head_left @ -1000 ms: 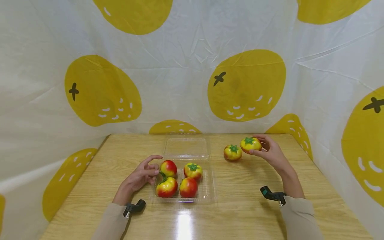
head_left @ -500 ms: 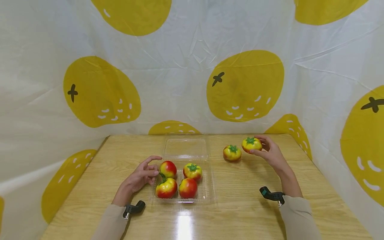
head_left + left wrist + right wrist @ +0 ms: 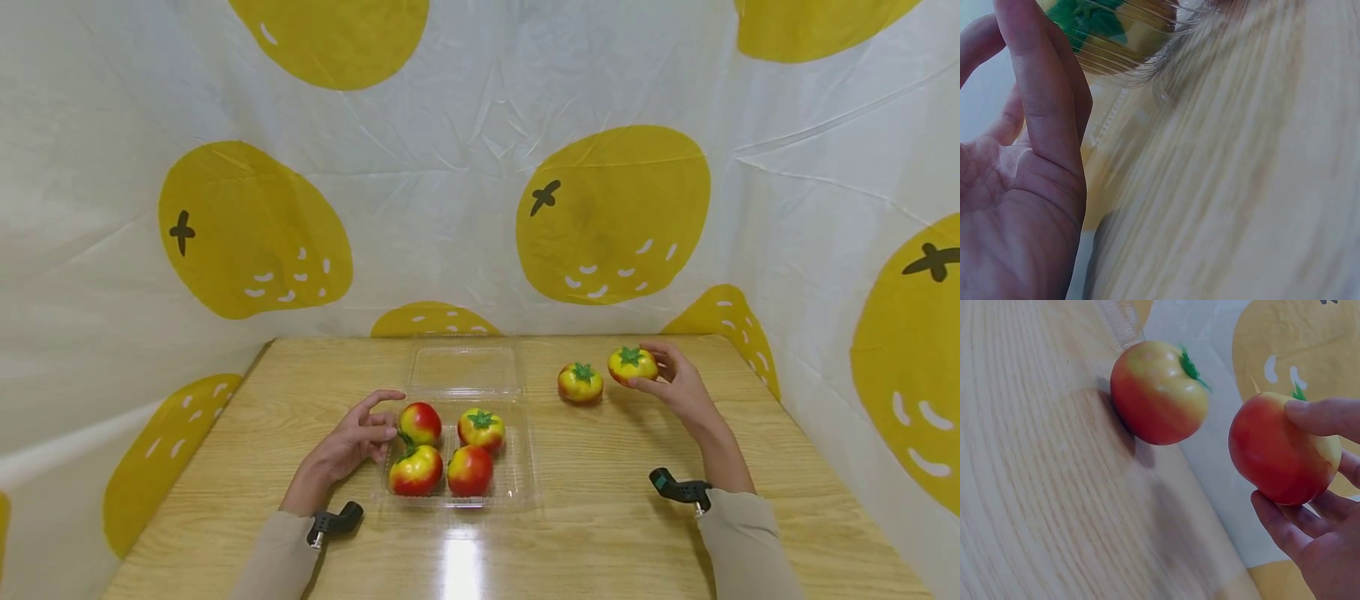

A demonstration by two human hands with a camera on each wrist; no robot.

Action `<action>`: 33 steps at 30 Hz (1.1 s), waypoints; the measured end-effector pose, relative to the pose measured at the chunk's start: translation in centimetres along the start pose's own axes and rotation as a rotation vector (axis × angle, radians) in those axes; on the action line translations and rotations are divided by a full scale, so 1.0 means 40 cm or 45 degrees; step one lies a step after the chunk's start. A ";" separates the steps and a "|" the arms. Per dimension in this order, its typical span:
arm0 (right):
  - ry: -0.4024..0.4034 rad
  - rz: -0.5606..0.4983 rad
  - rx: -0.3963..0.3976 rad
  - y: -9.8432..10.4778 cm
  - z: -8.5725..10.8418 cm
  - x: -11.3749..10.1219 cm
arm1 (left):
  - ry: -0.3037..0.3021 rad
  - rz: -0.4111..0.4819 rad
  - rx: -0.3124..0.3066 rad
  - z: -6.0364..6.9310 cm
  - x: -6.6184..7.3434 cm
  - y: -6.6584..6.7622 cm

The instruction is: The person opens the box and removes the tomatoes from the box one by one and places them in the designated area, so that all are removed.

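Note:
My right hand [image 3: 678, 386] grips a red-and-yellow tomato [image 3: 632, 367] with a green leafy top, thumb on one side and fingers beneath and behind. In the right wrist view the held tomato [image 3: 1282, 450] appears raised off the table. A second tomato [image 3: 580, 383] sits on the table just left of it. Several similar tomatoes, such as a front-left one [image 3: 416, 471], lie in a clear plastic clamshell container [image 3: 517, 492]. Beside that container's left wall is my left hand [image 3: 350, 439], index finger stretched out, other fingers loosely bent. Whether it touches the wall is hard to tell.
The container's clear lid [image 3: 465, 369] lies folded back behind it. Everything stands on a wooden table [image 3: 600, 525]. A white curtain [image 3: 435, 208] printed with yellow fruit hangs along the back and sides.
My right hand has shifted slightly right with the tomato, widening the gap to the one on the table. The left hand keeps its place beside the container.

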State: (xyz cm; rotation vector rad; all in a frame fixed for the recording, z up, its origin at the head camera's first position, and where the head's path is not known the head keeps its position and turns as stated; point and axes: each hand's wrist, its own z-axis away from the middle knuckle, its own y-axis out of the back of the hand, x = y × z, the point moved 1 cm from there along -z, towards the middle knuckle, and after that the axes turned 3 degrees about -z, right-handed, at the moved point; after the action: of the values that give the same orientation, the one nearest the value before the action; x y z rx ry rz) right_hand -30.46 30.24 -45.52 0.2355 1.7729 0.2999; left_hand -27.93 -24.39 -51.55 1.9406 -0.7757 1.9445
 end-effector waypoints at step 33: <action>-0.151 -0.050 -0.019 -0.023 -0.013 0.079 | -0.006 0.024 -0.030 0.001 0.007 -0.003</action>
State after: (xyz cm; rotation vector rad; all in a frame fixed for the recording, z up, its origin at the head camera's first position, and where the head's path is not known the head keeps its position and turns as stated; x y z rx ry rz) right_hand -31.66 30.36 -48.62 0.2039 1.6558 0.2656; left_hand -27.85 -24.35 -51.27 1.9323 -0.8176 1.9336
